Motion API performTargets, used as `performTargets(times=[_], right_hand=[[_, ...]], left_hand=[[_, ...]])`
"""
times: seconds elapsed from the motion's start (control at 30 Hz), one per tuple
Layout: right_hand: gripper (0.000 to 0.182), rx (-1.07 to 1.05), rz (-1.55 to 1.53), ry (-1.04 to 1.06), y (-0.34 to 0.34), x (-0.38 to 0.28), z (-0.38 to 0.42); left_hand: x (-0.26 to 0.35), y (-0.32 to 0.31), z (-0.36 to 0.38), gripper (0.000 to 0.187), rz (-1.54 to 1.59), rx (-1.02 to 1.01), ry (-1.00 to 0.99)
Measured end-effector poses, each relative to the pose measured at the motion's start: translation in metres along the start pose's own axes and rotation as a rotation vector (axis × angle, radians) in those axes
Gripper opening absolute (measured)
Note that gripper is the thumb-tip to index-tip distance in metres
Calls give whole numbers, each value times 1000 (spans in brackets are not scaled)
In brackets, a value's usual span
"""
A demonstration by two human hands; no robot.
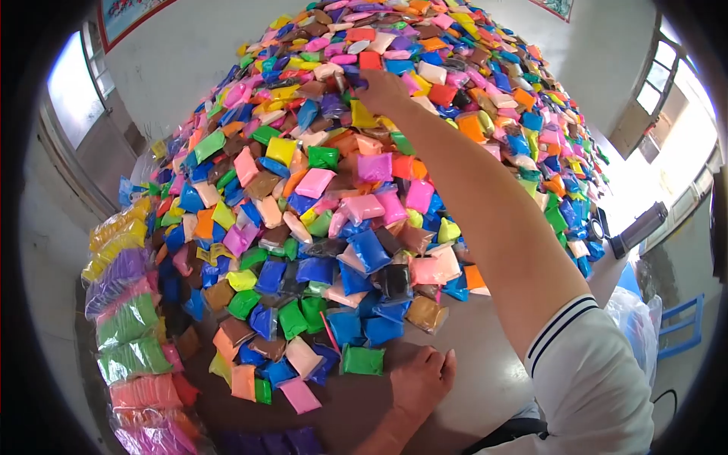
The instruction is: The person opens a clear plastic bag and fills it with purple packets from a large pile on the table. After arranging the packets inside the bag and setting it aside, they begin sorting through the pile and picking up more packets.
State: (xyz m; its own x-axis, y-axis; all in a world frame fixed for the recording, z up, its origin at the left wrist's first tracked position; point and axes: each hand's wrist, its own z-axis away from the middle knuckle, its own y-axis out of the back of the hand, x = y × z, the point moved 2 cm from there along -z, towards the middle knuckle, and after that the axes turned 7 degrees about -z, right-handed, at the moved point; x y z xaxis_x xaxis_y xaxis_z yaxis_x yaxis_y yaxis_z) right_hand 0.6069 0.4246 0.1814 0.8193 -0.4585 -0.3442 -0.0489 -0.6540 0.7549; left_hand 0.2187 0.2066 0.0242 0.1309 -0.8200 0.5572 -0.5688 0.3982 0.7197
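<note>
My right hand [381, 92] reaches far up onto a big heap of small coloured packets [374, 167]. Its fingers touch packets near a red packet [370, 61]; whether they hold one is hard to make out. Low in the view, my left hand [423, 377] rests on the dark table [485, 349], its fingers curled and nothing visible in them. Just left of it lies a green packet [362, 360], and a pink packet [299, 395] is farther left. A thin red stick [330, 332] lies among the packets.
Clear bags of sorted packets, yellow, purple, green, red and pink [133, 356], line the left edge. Purple packets [273, 442] sit at the bottom. At the right are a black cylindrical object [641, 229], a clear plastic bag [633, 326] and a blue frame [682, 327].
</note>
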Motion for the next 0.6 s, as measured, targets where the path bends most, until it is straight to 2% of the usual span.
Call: performTargets(times=[0.1, 0.2, 0.3, 0.4, 0.5, 0.6], right_hand=[[43, -47, 11, -25, -7, 9, -3], [38, -49, -55, -21, -3, 13, -4], [28, 167, -219, -192, 15, 6, 6], [20, 326, -266, -84, 15, 1, 15], [33, 129, -229, 69, 3, -18, 24], [51, 9, -87, 442, -4, -48, 40]], left_hand=[[1, 0, -1, 29, 16, -14, 9], [1, 2, -2, 29, 47, -28, 16], [2, 3, -4, 29, 51, -24, 17], [1, 2, 0, 30, 61, -20, 27], [0, 1, -1, 30, 74, -7, 30], [0, 1, 0, 30, 85, -8, 38]])
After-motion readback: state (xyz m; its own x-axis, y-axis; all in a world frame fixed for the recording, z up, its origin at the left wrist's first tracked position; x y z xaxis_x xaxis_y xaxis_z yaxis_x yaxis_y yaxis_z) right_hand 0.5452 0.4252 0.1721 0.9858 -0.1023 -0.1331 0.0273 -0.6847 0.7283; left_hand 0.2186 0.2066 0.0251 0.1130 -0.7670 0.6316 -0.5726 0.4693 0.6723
